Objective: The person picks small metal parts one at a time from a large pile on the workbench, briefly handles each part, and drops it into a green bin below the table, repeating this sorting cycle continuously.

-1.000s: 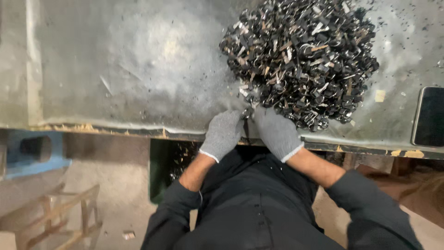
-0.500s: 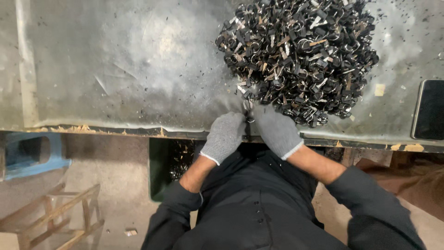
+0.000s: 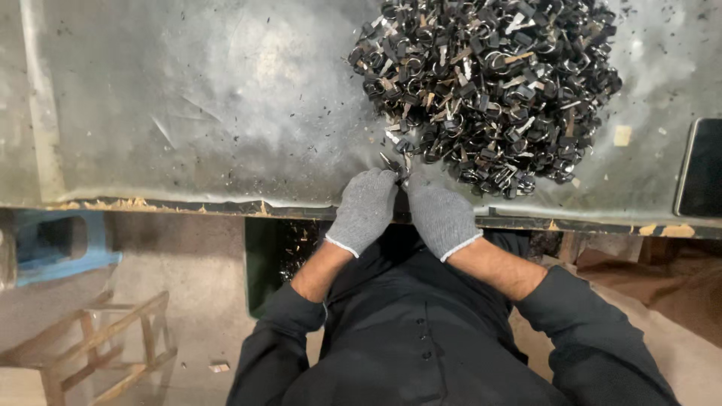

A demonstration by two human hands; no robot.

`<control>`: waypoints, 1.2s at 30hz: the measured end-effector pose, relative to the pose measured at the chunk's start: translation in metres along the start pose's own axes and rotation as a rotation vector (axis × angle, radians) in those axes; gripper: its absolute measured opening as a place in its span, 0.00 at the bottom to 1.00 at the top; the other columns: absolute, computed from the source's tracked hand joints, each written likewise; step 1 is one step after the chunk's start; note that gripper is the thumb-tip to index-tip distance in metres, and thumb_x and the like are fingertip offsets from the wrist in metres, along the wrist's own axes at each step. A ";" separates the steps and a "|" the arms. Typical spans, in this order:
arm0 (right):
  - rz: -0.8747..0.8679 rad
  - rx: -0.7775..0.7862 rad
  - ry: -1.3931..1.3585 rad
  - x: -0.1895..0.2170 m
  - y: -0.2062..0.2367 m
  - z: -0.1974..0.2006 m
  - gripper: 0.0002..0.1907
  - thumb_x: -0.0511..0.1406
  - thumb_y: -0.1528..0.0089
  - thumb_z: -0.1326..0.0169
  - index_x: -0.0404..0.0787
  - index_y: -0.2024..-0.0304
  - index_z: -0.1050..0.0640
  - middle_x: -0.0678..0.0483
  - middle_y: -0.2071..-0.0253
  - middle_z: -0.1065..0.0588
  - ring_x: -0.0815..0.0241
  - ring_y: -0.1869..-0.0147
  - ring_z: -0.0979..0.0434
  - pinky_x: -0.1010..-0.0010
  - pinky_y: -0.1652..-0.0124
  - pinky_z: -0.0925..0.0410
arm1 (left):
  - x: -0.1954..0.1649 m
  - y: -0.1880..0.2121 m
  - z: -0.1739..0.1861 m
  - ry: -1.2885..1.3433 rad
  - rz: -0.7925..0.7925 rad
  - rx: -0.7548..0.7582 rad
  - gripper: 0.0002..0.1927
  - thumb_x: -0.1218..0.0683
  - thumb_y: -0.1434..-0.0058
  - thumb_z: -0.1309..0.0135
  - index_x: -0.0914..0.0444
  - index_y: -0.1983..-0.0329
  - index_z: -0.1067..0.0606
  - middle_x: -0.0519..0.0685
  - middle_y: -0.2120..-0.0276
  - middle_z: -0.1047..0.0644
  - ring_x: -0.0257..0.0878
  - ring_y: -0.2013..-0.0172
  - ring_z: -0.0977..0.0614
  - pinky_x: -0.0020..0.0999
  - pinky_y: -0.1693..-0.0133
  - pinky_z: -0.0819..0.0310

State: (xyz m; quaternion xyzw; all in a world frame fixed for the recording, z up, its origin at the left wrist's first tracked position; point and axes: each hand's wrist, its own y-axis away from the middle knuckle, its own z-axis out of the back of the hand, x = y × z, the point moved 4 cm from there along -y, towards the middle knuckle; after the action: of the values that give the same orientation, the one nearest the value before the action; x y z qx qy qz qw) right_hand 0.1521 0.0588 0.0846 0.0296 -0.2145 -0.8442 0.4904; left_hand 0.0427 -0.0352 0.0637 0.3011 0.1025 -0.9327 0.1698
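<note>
A large heap of small dark metal rings and strips (image 3: pixel 489 83) lies on a grey metal-covered table (image 3: pixel 188 113). Both my hands wear grey knit gloves and meet at the table's near edge, just below the heap. My left hand (image 3: pixel 365 210) and my right hand (image 3: pixel 440 214) pinch one small metal piece (image 3: pixel 397 169) between their fingertips. My dark sleeves are pushed up past the wrists.
A dark flat phone-like slab (image 3: pixel 699 169) lies at the table's right edge, beside a small pale scrap (image 3: pixel 622 135). Under the table stand a green bin (image 3: pixel 282 256) with scraps, a blue stool (image 3: pixel 56 244) and a wooden frame (image 3: pixel 105 346).
My hands stay together at the table's edge on the small piece, with only slight finger movement. The view has shifted a little.
</note>
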 end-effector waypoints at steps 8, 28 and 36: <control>0.050 0.042 -0.341 -0.011 -0.018 0.012 0.35 0.37 0.36 0.50 0.22 0.33 0.43 0.29 0.53 0.25 0.33 0.51 0.21 0.48 0.53 0.28 | -0.003 -0.004 0.000 -0.062 -0.007 -0.087 0.08 0.58 0.40 0.44 0.65 0.59 0.24 0.57 0.66 0.22 0.57 0.62 0.20 0.53 0.59 0.29; 0.030 -0.003 -0.369 -0.007 -0.004 0.018 0.18 0.37 0.32 0.53 0.33 0.44 0.29 0.39 0.61 0.22 0.43 0.63 0.17 0.55 0.66 0.24 | -0.002 0.005 0.000 0.004 -0.086 -0.131 0.11 0.61 0.42 0.46 0.64 0.56 0.23 0.55 0.64 0.22 0.54 0.60 0.20 0.49 0.55 0.28; -0.133 -0.017 -0.202 0.003 0.004 0.001 0.11 0.36 0.28 0.55 0.37 0.48 0.27 0.40 0.61 0.21 0.42 0.58 0.18 0.54 0.61 0.25 | -0.003 0.006 -0.002 -0.053 -0.092 -0.123 0.08 0.62 0.41 0.46 0.64 0.58 0.24 0.55 0.65 0.23 0.54 0.60 0.21 0.49 0.55 0.28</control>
State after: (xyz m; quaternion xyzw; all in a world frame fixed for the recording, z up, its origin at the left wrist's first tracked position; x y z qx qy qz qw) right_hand 0.1539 0.0550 0.0879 -0.0458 -0.2533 -0.8752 0.4095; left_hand 0.0483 -0.0399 0.0631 0.2603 0.1691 -0.9391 0.1474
